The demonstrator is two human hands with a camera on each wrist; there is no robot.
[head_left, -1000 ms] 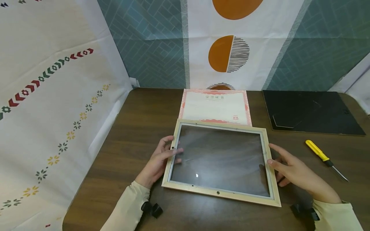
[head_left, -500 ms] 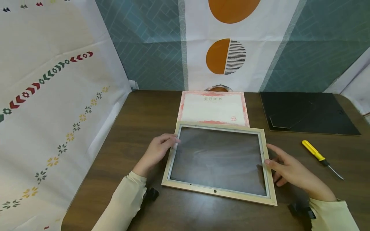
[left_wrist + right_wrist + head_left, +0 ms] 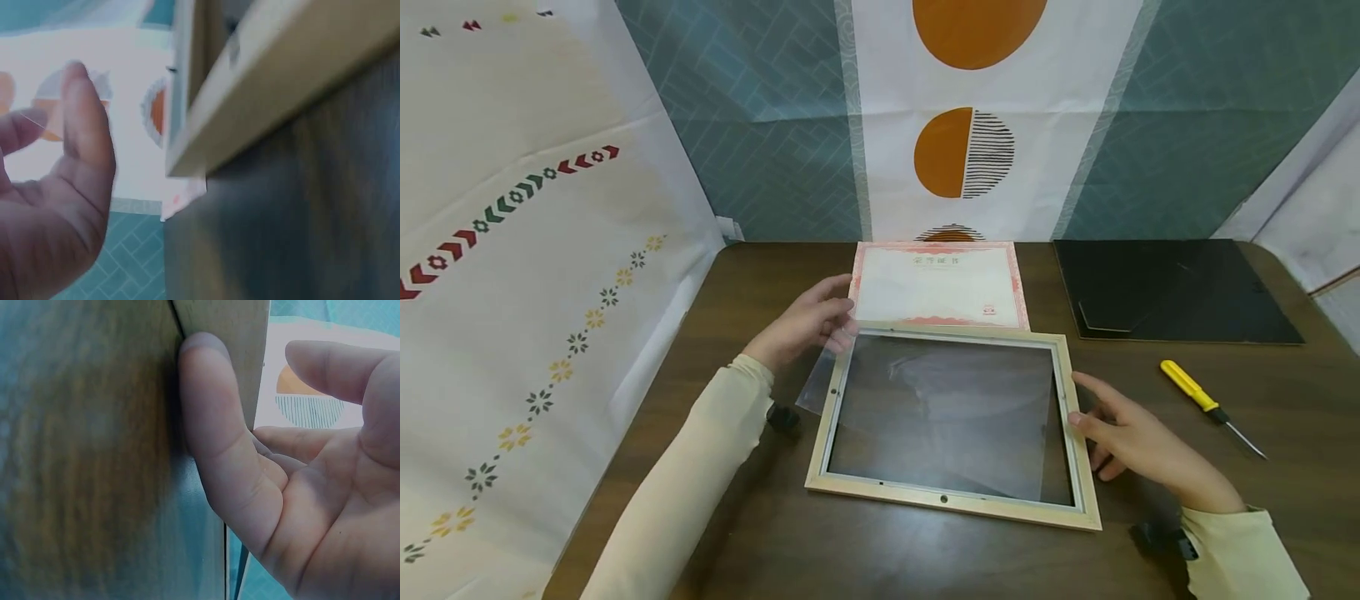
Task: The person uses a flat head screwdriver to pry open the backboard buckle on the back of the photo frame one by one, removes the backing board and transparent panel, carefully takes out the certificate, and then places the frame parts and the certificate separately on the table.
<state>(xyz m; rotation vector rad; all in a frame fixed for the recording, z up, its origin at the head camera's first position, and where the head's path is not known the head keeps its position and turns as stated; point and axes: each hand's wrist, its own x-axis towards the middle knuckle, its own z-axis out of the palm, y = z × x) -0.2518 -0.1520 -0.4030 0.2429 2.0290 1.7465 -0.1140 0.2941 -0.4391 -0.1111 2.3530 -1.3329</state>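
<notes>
A light wooden picture frame (image 3: 951, 500) lies over the middle of the table, its inner rim facing up. My left hand (image 3: 805, 323), at the frame's far left corner, pinches a thin clear sheet (image 3: 817, 388) between thumb and fingers. The sheet sticks out past the left side of the frame; its other end shows inside the opening. In the left wrist view, the frame's corner (image 3: 250, 87) stands right of the hand. My right hand (image 3: 1138, 437) holds the frame's right side, thumb at the rim; one finger (image 3: 212, 406) presses the outer edge in the right wrist view.
Behind the frame lies a red-bordered paper certificate (image 3: 936, 283), its near edge overlapped by the frame. A black backing board (image 3: 1180, 292) lies at the back right. The screwdriver (image 3: 1195, 392) with a yellow handle rests right of my right hand. Patterned cloth (image 3: 760, 142) hangs behind the table.
My left hand has left the frame's left side and moved to its far corner, pulling the clear sheet partly out leftward. My right hand stays at the frame's right side.
</notes>
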